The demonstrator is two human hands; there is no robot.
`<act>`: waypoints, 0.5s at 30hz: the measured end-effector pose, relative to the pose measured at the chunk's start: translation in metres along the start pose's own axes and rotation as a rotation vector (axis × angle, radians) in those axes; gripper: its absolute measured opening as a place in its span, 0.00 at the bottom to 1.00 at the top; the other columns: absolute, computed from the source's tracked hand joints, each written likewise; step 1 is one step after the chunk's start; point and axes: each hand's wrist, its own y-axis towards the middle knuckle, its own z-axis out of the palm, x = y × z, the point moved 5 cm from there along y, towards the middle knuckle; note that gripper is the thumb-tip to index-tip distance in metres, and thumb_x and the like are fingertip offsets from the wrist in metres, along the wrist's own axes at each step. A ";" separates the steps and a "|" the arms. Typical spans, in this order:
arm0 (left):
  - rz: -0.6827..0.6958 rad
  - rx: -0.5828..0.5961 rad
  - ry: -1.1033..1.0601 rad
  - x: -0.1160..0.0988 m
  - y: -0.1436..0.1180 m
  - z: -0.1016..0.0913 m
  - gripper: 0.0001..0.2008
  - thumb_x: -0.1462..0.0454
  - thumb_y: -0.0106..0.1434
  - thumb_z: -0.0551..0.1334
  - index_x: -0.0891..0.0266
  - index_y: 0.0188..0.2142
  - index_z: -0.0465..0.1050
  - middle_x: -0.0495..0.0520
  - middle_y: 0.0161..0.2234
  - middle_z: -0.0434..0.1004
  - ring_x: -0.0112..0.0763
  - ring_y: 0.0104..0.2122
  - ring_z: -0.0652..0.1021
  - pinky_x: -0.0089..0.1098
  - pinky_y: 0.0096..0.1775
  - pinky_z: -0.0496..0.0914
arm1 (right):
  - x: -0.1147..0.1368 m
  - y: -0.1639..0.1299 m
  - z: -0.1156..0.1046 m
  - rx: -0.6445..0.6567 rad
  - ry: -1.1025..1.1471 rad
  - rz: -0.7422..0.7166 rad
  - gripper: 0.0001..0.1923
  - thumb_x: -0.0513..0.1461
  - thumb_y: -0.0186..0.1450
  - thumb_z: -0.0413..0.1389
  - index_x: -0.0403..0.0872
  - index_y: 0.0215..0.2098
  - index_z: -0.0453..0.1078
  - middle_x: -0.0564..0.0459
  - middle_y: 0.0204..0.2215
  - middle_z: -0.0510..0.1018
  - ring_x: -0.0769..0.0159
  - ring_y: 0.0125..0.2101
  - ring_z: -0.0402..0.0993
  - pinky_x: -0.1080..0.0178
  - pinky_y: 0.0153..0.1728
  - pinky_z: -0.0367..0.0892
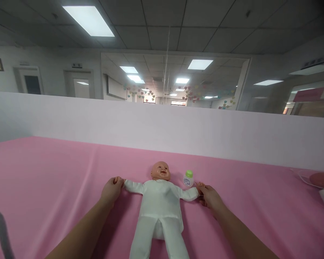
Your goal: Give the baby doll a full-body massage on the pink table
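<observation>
A wide counter draped in smooth pink cloth (pixel 56 172) carries everything, backed by a plain white partition wall (pixel 162 129). On it a plastic baby doll in a white cotton sleepsuit (pixel 160 205) lies face up, arms spread wide. The left hand (pixel 112 190) curls its fingers around one doll wrist, and the right hand (pixel 209 197) grips the other. A small white bottle with a green cap (pixel 188 178) stands upright just beside the doll's shoulder, near the right hand; a sideways sweep of that arm would likely topple it.
</observation>
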 end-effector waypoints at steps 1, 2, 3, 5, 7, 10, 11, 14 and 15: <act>0.021 -0.013 0.066 0.000 0.002 -0.003 0.07 0.58 0.57 0.65 0.57 0.32 0.71 0.54 0.27 0.78 0.48 0.36 0.82 0.38 0.35 0.74 | -0.001 -0.001 0.001 0.004 -0.015 0.030 0.16 0.53 0.59 0.63 0.51 0.30 0.68 0.52 0.23 0.77 0.60 0.21 0.76 0.63 0.19 0.71; 0.040 -0.023 0.123 0.001 0.004 -0.005 0.08 0.58 0.57 0.65 0.58 0.35 0.73 0.56 0.30 0.80 0.51 0.39 0.83 0.39 0.38 0.75 | -0.002 -0.001 0.001 0.012 -0.033 0.057 0.16 0.53 0.58 0.62 0.51 0.29 0.67 0.52 0.21 0.76 0.60 0.20 0.75 0.63 0.18 0.68; 0.058 -0.031 0.174 0.002 0.007 -0.007 0.10 0.59 0.57 0.65 0.58 0.38 0.74 0.59 0.35 0.83 0.53 0.43 0.83 0.41 0.41 0.75 | -0.002 -0.002 0.001 0.016 -0.051 0.066 0.16 0.53 0.58 0.62 0.51 0.28 0.66 0.52 0.20 0.75 0.60 0.19 0.74 0.63 0.16 0.66; 0.088 -0.021 0.265 0.004 0.011 -0.009 0.18 0.59 0.59 0.63 0.61 0.48 0.75 0.65 0.47 0.83 0.57 0.52 0.81 0.45 0.49 0.73 | -0.001 -0.003 0.001 0.024 -0.075 0.074 0.17 0.53 0.58 0.62 0.52 0.25 0.64 0.52 0.18 0.73 0.60 0.17 0.72 0.63 0.15 0.62; 0.107 0.031 0.355 0.006 0.014 -0.009 0.26 0.60 0.61 0.61 0.67 0.58 0.71 0.72 0.56 0.78 0.59 0.58 0.77 0.48 0.56 0.70 | 0.000 -0.004 0.002 0.030 -0.078 0.078 0.18 0.53 0.57 0.62 0.52 0.23 0.63 0.52 0.17 0.72 0.60 0.16 0.70 0.63 0.14 0.60; 0.156 0.107 0.497 0.002 0.007 -0.007 0.32 0.61 0.63 0.59 0.73 0.65 0.66 0.76 0.64 0.69 0.60 0.63 0.72 0.50 0.60 0.67 | 0.001 -0.004 0.004 0.030 -0.077 0.080 0.18 0.52 0.56 0.62 0.53 0.22 0.62 0.53 0.16 0.71 0.59 0.15 0.70 0.62 0.14 0.60; 0.185 0.115 0.534 -0.002 0.000 -0.008 0.32 0.61 0.63 0.59 0.73 0.65 0.66 0.76 0.66 0.67 0.60 0.65 0.70 0.51 0.61 0.66 | 0.001 -0.004 0.005 0.026 -0.076 0.081 0.17 0.52 0.56 0.62 0.53 0.22 0.61 0.53 0.16 0.70 0.58 0.16 0.71 0.62 0.14 0.61; 0.307 0.129 0.574 -0.016 -0.038 -0.014 0.29 0.59 0.64 0.59 0.68 0.62 0.71 0.71 0.67 0.66 0.58 0.67 0.67 0.51 0.64 0.64 | 0.000 -0.002 0.008 0.009 -0.052 0.073 0.16 0.50 0.55 0.62 0.53 0.22 0.61 0.53 0.17 0.71 0.57 0.18 0.74 0.61 0.16 0.65; 0.343 0.142 0.551 -0.019 -0.056 -0.018 0.27 0.57 0.64 0.59 0.65 0.60 0.74 0.68 0.66 0.68 0.57 0.66 0.69 0.51 0.63 0.65 | -0.001 -0.001 0.009 0.003 -0.042 0.064 0.15 0.50 0.55 0.62 0.52 0.23 0.62 0.53 0.18 0.71 0.57 0.20 0.75 0.62 0.17 0.67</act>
